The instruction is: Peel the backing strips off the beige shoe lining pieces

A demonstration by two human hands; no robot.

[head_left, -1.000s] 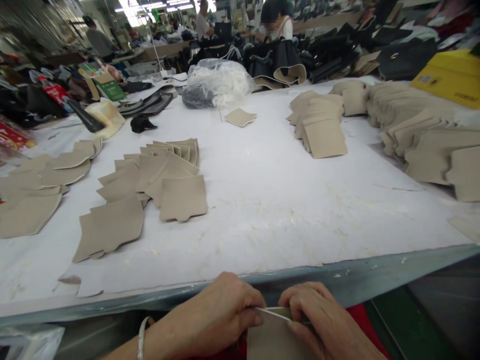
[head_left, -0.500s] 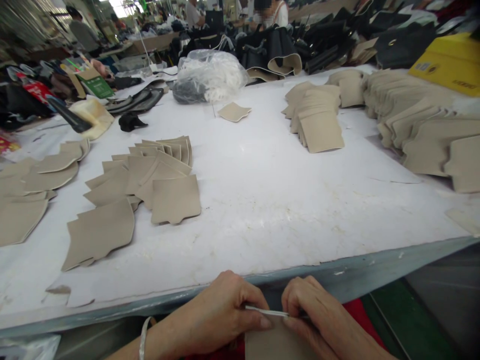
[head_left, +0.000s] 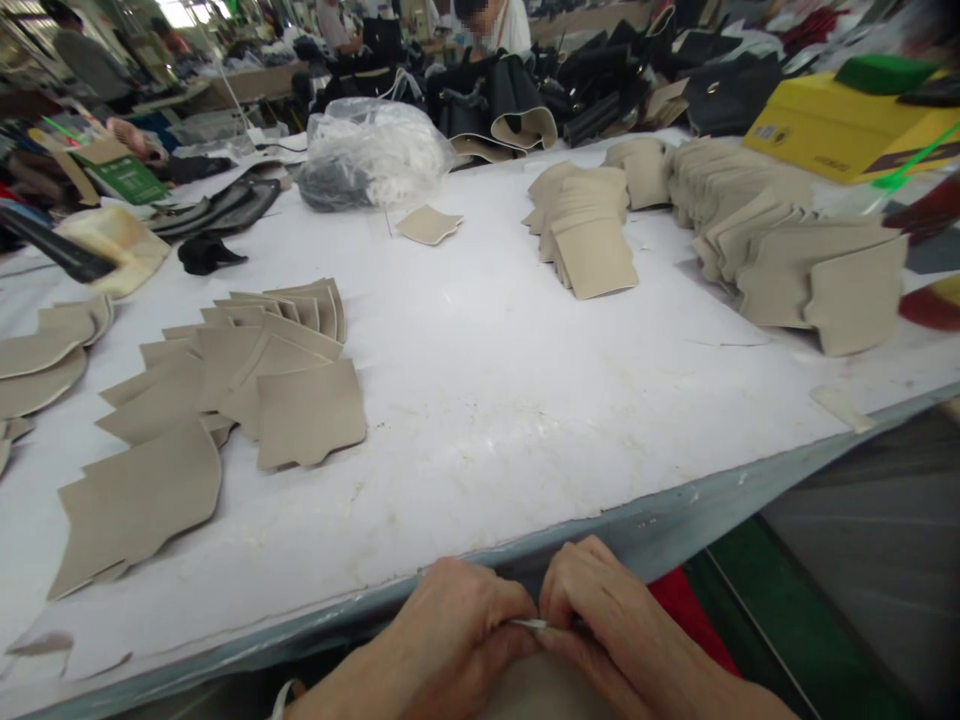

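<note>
Just off the table's front edge, both hands pinch the pale edge of one beige leather-like panel (head_left: pixel 553 690). My left hand (head_left: pixel 466 632) grips the edge between thumb and curled fingers. Close beside it, almost touching, my right hand (head_left: pixel 609 618) is closed on the same edge. A short white strip of that edge shows between the two thumbs. Most of the panel hangs below, partly hidden by the hands and the bottom of the view.
Fanned beige panels (head_left: pixel 311 412) lie at the left of the white table (head_left: pixel 465 400). More stacks (head_left: pixel 596 255) stand at the right, by a yellow box (head_left: pixel 810 125). A clear plastic bag (head_left: pixel 375 150) and black bags (head_left: pixel 517 100) sit at the back.
My hands have drawn closer together along the panel's edge, so less of the white strip shows. The view has turned right, shifting the table's contents leftward.
</note>
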